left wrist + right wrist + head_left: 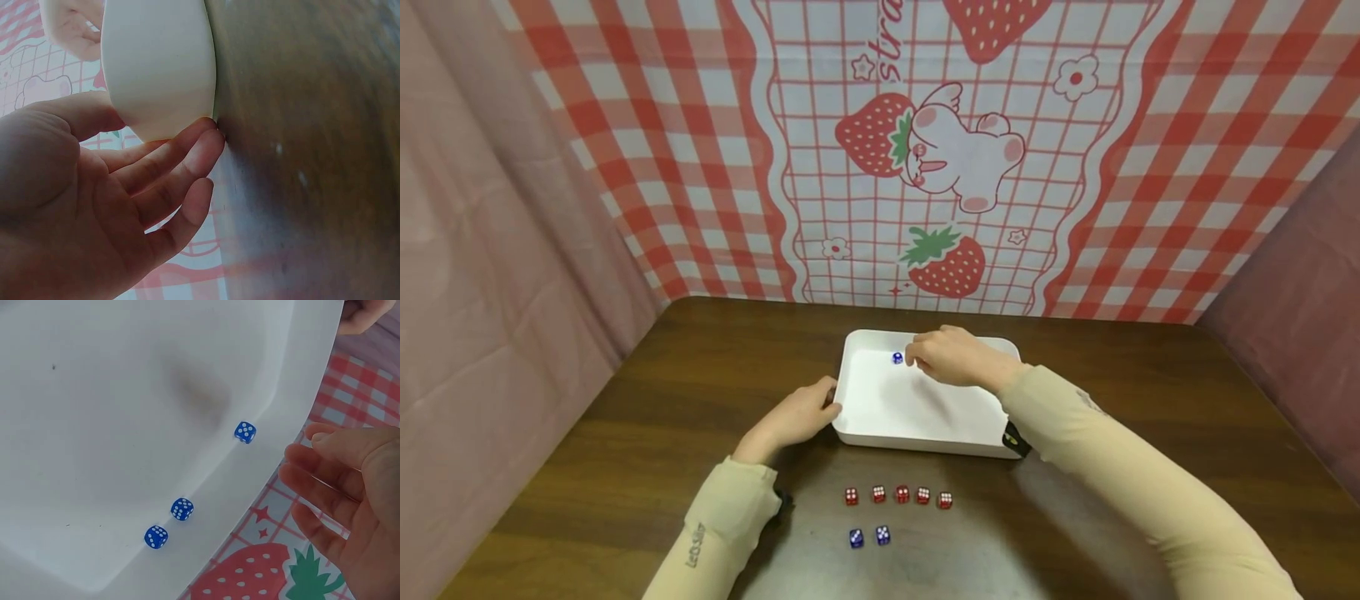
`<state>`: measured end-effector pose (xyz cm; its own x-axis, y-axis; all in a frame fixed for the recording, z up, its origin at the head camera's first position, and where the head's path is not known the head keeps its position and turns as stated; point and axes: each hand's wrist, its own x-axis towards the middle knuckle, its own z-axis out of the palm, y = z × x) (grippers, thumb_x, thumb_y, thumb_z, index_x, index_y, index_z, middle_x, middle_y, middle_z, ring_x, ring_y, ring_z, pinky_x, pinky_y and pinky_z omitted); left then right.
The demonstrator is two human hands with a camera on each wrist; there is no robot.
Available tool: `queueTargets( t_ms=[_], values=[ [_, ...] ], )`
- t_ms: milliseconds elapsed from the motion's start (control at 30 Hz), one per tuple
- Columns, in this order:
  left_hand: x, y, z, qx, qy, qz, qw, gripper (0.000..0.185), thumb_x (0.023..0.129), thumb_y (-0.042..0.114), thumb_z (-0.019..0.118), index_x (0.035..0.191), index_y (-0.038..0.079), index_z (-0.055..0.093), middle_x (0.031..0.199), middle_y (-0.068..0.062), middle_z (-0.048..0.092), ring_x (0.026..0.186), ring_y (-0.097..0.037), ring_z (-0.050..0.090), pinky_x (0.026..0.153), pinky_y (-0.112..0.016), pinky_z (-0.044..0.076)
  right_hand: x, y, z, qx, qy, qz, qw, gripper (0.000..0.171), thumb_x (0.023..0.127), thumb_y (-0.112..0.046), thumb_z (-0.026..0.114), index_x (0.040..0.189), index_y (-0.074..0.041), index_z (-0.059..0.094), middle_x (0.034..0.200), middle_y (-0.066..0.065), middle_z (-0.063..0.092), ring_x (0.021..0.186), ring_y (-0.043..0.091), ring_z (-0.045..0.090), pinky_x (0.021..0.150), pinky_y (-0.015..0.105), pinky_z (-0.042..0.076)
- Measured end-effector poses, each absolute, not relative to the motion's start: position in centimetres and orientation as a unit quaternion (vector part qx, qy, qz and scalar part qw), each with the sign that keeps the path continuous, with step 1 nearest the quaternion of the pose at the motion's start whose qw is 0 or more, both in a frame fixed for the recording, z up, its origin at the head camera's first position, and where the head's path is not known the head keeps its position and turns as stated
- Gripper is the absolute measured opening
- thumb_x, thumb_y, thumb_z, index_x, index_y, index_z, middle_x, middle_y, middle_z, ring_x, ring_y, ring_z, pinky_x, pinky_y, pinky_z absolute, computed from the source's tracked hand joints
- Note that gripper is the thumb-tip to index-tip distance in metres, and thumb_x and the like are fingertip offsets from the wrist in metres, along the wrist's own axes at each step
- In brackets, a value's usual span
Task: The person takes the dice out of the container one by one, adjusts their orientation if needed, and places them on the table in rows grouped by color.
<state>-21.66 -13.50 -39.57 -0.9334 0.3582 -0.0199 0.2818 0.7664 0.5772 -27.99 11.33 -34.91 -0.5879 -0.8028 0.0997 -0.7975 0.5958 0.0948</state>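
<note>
Our right hand (951, 358), fingers relaxed and apart, hovers by a blue die (897, 358) at the frame's centre. Our left hand (797, 415) touches the white tray (925, 421) with straight fingers (no real grip). A nudge could scatter the dice.

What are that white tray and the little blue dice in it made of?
The white tray looks like smooth matte plastic: rounded moulded corners, even colour. The blue dice seem translucent glossy plastic or acrylic, with white pips; which, I cannot say for sure.

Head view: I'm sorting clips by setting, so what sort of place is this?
Likely a makeshift tabletop recording booth: a wooden table closed in by pink drapes and a strawberry-print cloth, with a white tray and dice.
</note>
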Motion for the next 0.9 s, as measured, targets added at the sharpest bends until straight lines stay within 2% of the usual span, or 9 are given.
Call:
queueTargets(
  t_ms=[400,900],
  values=[
    [-21.7,-13.5,-39.8,0.168,0.938,0.297,0.064,0.025,0.089,0.014,0.051,0.111,0.003,0.052,0.093,-0.007,0.061,0.077,-0.015,0.052,0.072,-0.033,0.043,-29.4,10.1,-35.6,0.43,-0.903,0.014,-0.001,0.023,0.085,-0.008,0.059,0.107,-0.012,0.065,0.111,0.004,0.062,0.102,0.022,0.059,0.086,0.039,0.045],
    [-21.8,-13.6,-39.8,0.166,0.938,0.299,0.066,0.024,0.089,0.014,0.052,0.111,0.003,0.052,0.093,-0.006,0.061,0.078,-0.015,0.052,0.073,-0.034,0.043,-30.9,9.0,-36.7,0.379,-0.921,-0.018,-0.084,0.03,0.089,-0.01,0.054,0.119,-0.015,0.06,0.127,0.005,0.05,0.114,0.024,0.051,0.095,0.039,0.04]
  ],
)
